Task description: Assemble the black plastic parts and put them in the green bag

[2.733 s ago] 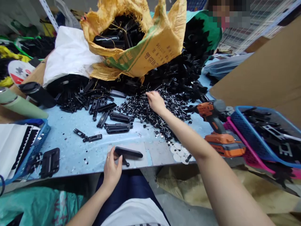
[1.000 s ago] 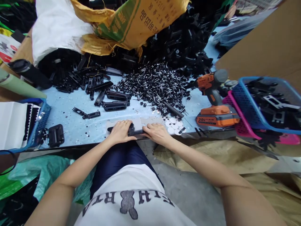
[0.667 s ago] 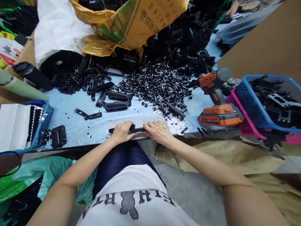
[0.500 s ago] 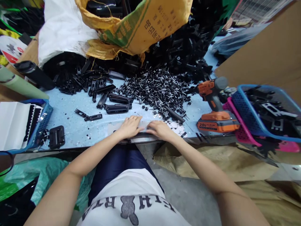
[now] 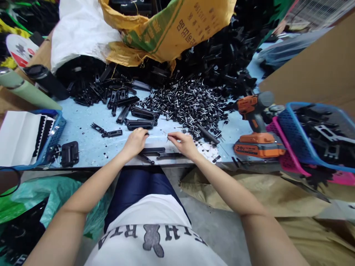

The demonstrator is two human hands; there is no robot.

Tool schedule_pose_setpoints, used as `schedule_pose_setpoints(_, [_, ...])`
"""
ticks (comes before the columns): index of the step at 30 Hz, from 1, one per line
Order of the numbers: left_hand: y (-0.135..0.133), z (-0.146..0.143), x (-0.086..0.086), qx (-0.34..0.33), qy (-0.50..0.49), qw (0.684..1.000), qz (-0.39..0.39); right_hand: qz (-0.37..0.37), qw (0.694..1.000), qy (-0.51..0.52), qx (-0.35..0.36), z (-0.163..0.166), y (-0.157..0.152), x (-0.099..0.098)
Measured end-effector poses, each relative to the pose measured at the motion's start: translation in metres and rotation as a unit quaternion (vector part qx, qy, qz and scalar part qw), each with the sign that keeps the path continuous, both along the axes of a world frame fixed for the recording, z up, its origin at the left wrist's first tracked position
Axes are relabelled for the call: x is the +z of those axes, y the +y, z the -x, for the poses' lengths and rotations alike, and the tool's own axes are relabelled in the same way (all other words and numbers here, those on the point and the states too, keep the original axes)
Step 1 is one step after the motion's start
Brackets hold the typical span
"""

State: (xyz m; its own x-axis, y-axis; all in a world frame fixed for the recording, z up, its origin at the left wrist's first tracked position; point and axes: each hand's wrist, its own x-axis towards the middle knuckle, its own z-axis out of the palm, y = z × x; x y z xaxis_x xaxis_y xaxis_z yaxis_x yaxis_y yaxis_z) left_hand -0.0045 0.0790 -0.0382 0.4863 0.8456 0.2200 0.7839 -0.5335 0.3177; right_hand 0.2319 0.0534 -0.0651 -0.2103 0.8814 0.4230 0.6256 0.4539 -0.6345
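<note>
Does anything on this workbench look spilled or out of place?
Yes: small black pins lie in a loose heap spread across the blue table, strays reaching the right hand. The cordless drill sits close to the table's front edge.

**Small assembly workshop**

Beyond the hands, a pale blue workbench [image 5: 83,125] lies heaped with black plastic parts [image 5: 216,62] and pins [image 5: 188,105] spilling from a yellow woven sack [image 5: 172,29]. Right of the hands stand a cordless drill [image 5: 256,127] and blue basket [image 5: 294,140].
</note>
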Motion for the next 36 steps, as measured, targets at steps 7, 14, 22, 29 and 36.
schedule_pose_setpoints(7, [-0.055, 0.060, 0.010, 0.011, 0.075, 0.997, 0.010, -0.094, 0.992, -0.058, 0.062, 0.020, -0.041, -0.002])
schedule_pose_setpoints(14, [-0.056, 0.041, 0.017, -0.032, 0.169, 0.984, -0.041, -0.096, 0.986, -0.102, 0.088, 0.024, -0.042, 0.008])
schedule_pose_setpoints(22, [-0.052, 0.056, -0.025, -0.079, 0.003, 0.983, -0.166, -0.060, 0.997, -0.052, 0.021, 0.024, -0.038, 0.007])
schedule_pose_setpoints(29, [-0.054, 0.059, -0.034, -0.089, -0.017, 0.982, -0.167, -0.065, 0.988, -0.116, 0.077, 0.027, -0.035, 0.009])
schedule_pose_setpoints(36, [-0.054, 0.064, -0.050, -0.093, -0.062, 0.981, -0.158, -0.074, 0.992, -0.084, 0.064, 0.028, -0.038, 0.007])
